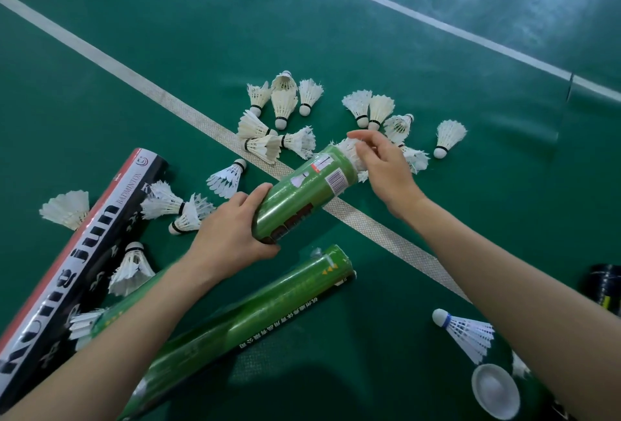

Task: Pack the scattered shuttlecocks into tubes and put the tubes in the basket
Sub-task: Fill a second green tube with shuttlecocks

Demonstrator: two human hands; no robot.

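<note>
My left hand [232,236] grips the lower part of a green tube [302,192], held tilted above the green court floor. My right hand [383,168] is at the tube's open mouth, fingers closed around a white shuttlecock [349,148] whose feathers stick out of the opening. Several white shuttlecocks lie scattered on the floor: a cluster [282,101] beyond the tube, another group [379,111] to the right, and more [178,209] to the left. No basket is in view.
A second green tube [242,323] lies on the floor under my left forearm. A black, white and red tube [77,249] lies at left. A white tube cap [495,390] and a blue-banded shuttlecock [463,333] sit at lower right. A dark object [605,286] is at the right edge.
</note>
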